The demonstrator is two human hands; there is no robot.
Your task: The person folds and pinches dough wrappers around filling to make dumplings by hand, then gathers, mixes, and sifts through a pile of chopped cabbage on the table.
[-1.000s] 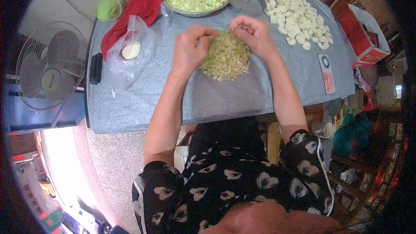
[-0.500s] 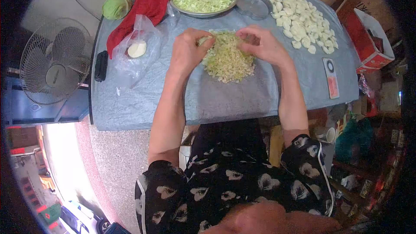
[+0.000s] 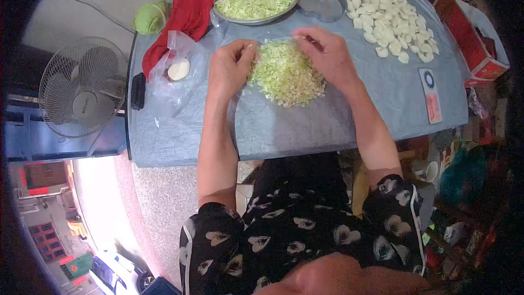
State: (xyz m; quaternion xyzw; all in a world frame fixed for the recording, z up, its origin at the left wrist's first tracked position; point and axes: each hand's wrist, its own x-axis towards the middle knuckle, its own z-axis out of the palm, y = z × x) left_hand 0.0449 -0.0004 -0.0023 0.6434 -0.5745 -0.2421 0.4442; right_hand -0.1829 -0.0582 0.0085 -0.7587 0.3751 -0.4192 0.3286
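A heap of chopped pale green cabbage and light brownish bits (image 3: 289, 74) lies in front of me. It seems to sit in or on something clear, whose edge I cannot make out well. At its left side is my left hand (image 3: 232, 68), thumb and fingers pinched together. My right hand (image 3: 327, 57) is at the heap's upper right, fingers curled in and slightly blurred. Whatever either hand pinches is too small or hidden to name. Beyond them stands a round metal pan of chopped cabbage (image 3: 255, 0).
Many small white dough pieces (image 3: 387, 19) lie at the right, near a phone-like device (image 3: 430, 95). An empty metal tin (image 3: 322, 3) adjoins the pan. To the left are a clear bag with dough (image 3: 178, 69), a red cloth (image 3: 191, 8), a cabbage (image 3: 151, 17) and a fan (image 3: 83, 93).
Both hands have moved slightly apart, to the heap's sides. More green cabbage shows on the heap's upper left. The whole view has shifted a little.
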